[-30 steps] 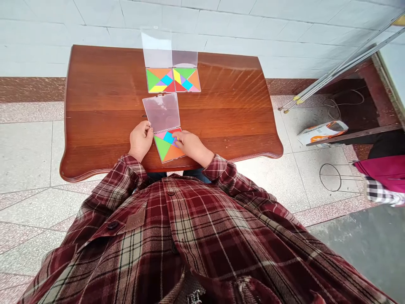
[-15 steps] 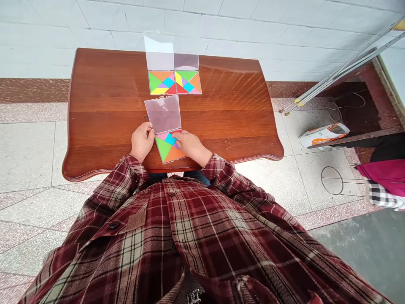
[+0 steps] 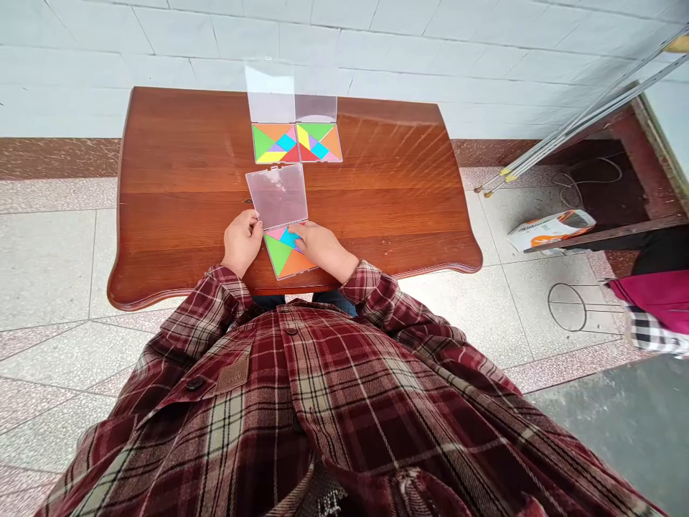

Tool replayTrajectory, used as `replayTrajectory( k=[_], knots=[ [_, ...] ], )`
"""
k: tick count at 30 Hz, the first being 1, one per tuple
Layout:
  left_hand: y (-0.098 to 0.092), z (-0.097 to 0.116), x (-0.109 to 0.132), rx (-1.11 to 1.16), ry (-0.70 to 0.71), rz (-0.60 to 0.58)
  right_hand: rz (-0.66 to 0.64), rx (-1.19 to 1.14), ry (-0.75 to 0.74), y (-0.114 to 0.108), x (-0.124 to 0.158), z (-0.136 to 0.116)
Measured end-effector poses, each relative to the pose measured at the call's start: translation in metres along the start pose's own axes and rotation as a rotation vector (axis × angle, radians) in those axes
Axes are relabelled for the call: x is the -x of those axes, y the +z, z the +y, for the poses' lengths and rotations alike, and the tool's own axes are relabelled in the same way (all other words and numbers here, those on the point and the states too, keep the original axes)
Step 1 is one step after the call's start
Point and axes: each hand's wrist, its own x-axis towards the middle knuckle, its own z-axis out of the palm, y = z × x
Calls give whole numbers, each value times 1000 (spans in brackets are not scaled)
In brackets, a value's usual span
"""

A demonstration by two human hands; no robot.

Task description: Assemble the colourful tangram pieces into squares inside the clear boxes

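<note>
Near the table's front edge lies a tangram case (image 3: 278, 253) with its clear lid (image 3: 277, 195) folded back. Green, orange, pink and blue pieces show in it; its right part is hidden under my right hand (image 3: 321, 249), whose fingertips touch the pieces by the blue one. My left hand (image 3: 242, 240) is at the case's left edge by the hinge, thumb and forefinger closed on the edge of the case. Behind, two more open cases, a left one (image 3: 275, 143) and a right one (image 3: 319, 142), stand side by side with coloured pieces in them and lids raised.
The brown wooden table (image 3: 398, 187) stands against a white tiled wall (image 3: 392, 43). To the right are metal poles (image 3: 565, 122), a white and orange box (image 3: 552, 228) and a wire ring stand (image 3: 567, 307) on the floor.
My right fingertips have shifted slightly on the pieces near the blue one. My left hand stays at the case's edge. The whole view has tilted a little.
</note>
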Motion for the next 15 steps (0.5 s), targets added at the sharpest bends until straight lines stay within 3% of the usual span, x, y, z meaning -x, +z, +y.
replayTrajectory(
  k=[15],
  knots=[
    [2,-3,0,11,23,1,-39,53,-38,5,-15,-13]
  ],
)
